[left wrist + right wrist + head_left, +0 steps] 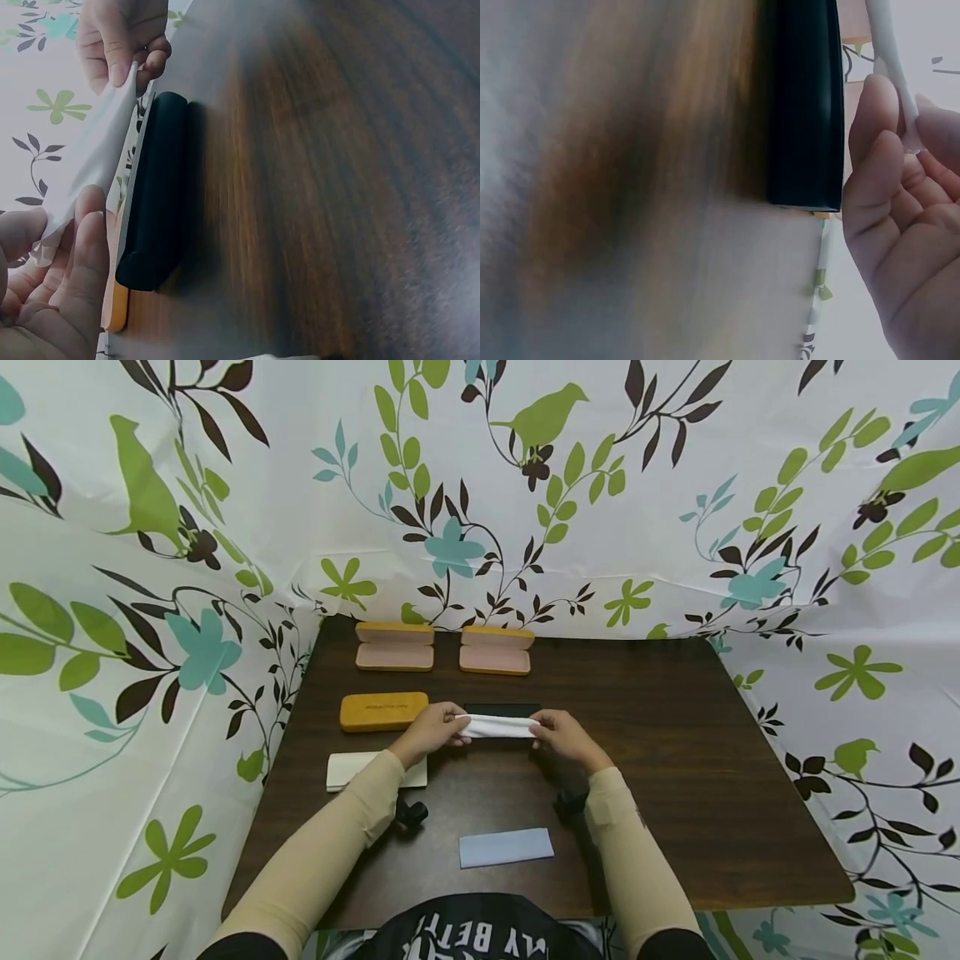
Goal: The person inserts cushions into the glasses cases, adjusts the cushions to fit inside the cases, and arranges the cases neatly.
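Note:
A white folded cloth (pixel 498 727) is stretched between my two hands above the table. My left hand (pixel 437 728) pinches its left end between thumb and fingers, and my right hand (pixel 568 739) pinches the right end. The left wrist view shows the cloth (pixel 94 161) hanging in soft folds, with the right hand (pixel 124 41) at its far end. Just behind and below the cloth, a long dark case (pixel 157 195) lies on the table, partly hidden in the head view. Beside my left hand is a closed yellow glasses case (pixel 382 712) with small lettering on its lid.
Two open yellow cases (pixel 394 656) (pixel 495 660) with pinkish linings stand along the back of the brown table (pixel 675 777). A cream folded cloth (pixel 352 768) lies partly under my left forearm. Nearer the front edge lies a light blue folded cloth (pixel 506 847). Patterned curtain surrounds the table.

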A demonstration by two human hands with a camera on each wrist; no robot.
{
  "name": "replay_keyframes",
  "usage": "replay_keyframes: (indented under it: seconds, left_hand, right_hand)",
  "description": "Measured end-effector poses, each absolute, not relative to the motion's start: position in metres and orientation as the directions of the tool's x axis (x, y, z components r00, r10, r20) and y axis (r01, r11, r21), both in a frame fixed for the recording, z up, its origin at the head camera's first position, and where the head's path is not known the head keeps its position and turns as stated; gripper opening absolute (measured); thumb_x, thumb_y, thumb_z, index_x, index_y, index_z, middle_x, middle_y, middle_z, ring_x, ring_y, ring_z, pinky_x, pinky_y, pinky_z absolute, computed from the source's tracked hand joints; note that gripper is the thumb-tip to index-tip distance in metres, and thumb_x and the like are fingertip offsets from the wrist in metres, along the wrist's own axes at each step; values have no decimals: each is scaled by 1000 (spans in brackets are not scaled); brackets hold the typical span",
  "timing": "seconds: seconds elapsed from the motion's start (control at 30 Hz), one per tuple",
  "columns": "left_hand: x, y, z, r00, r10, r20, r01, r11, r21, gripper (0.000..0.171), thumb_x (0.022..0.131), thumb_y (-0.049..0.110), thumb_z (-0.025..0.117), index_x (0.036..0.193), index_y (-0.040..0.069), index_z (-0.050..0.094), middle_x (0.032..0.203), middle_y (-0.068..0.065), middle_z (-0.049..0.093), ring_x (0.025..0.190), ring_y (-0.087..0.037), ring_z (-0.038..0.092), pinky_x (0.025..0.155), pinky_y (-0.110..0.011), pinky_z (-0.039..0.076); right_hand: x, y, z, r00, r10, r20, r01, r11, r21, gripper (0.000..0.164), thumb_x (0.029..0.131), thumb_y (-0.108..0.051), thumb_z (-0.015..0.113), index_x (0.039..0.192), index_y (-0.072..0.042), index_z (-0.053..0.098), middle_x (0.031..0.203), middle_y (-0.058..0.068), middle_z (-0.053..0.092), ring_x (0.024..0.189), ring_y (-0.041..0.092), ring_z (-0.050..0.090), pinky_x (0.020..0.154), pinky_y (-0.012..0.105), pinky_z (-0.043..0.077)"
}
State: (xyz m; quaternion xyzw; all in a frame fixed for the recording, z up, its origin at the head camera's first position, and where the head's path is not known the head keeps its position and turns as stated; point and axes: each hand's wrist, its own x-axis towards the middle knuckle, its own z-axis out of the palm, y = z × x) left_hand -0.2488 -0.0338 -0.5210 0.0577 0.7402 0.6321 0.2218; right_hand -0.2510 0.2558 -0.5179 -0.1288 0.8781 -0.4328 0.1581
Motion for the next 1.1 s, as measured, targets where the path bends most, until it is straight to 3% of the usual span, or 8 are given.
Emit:
replay_keyframes:
  seconds: [0.13, 0.37, 0.53, 0.77, 0.9, 1.1]
  left_hand:
    - [-255, -35, -519, -892, 363, -268, -209, 193, 959, 24, 98, 17, 58, 114, -1, 61, 94, -15, 68, 86, -27, 71, 85, -47, 55]
    - [-267, -36, -516, -894, 337, -295, -248, 175, 953, 25, 98, 17, 59, 114, -2, 61, 96, -16, 68, 80, -20, 71, 87, -48, 54]
    - [-271, -38, -510, -890, 342, -301, -257, 169, 952, 27, 98, 17, 57, 116, -3, 60, 100, -20, 67, 85, -27, 71, 89, -48, 53]
    - [-280, -33, -517, -889, 374, -263, -226, 140, 964, 27, 100, 18, 56, 116, -4, 60, 98, -19, 69, 99, -42, 65, 91, -51, 52]
    - [-284, -32, -517, -892, 357, -276, -245, 132, 961, 26, 99, 16, 56, 116, -4, 60, 97, -18, 69, 98, -42, 66, 91, -51, 51]
    - [-290, -34, -517, -902, 315, -297, -266, 137, 954, 25, 98, 16, 58, 115, -2, 60, 98, -17, 69, 84, -24, 72, 90, -49, 52]
  right_hand:
    - [-259, 255, -515, -920, -356, -166, -81, 585, -807, 19, 98, -12, 58, 109, 0, 65, 82, 12, 65, 69, 16, 63, 61, 26, 48]
    - [-269, 252, -513, -922, -341, -184, -34, 546, -837, 21, 99, -13, 56, 112, 1, 64, 92, 24, 65, 72, 18, 63, 65, 28, 52]
    - [-273, 250, -510, -921, -333, -200, -7, 529, -848, 22, 99, -13, 56, 113, 2, 63, 96, 28, 64, 75, 23, 65, 67, 29, 51]
    - [-277, 257, -513, -929, -295, -224, 53, 493, -869, 24, 99, -14, 55, 114, 3, 62, 100, 29, 62, 78, 29, 64, 82, 55, 50]
    - [-280, 259, -517, -928, -301, -219, 45, 493, -869, 24, 99, -17, 55, 115, 1, 62, 95, 24, 64, 78, 29, 64, 76, 46, 53]
    - [-288, 254, -519, -937, -300, -176, -3, 515, -857, 22, 99, -15, 55, 113, 0, 62, 85, 13, 65, 76, 29, 65, 67, 32, 53]
